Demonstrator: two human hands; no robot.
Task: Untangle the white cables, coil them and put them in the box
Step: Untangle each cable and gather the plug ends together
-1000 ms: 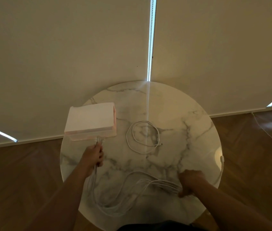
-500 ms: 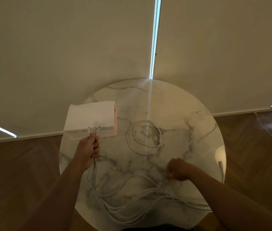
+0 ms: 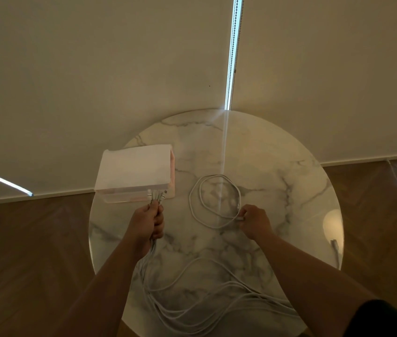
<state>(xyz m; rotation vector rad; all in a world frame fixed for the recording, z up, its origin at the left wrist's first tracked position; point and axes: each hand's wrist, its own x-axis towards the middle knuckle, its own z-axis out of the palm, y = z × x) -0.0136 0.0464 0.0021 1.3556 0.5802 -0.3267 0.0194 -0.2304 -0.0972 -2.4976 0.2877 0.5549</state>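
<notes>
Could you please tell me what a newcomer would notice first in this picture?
The left hand grips a bundle of white cables in front of the box at the left of the marble table, slack trailing to the near edge. At its centre, the right hand pinches the end of a loose coil.

Open tabletop separates the box from the coiled cable.

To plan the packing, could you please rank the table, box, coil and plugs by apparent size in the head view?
1. table, by far.
2. box.
3. coil, a little smaller than the box.
4. plugs, sticking out above the left hand that grips their cables.
</notes>
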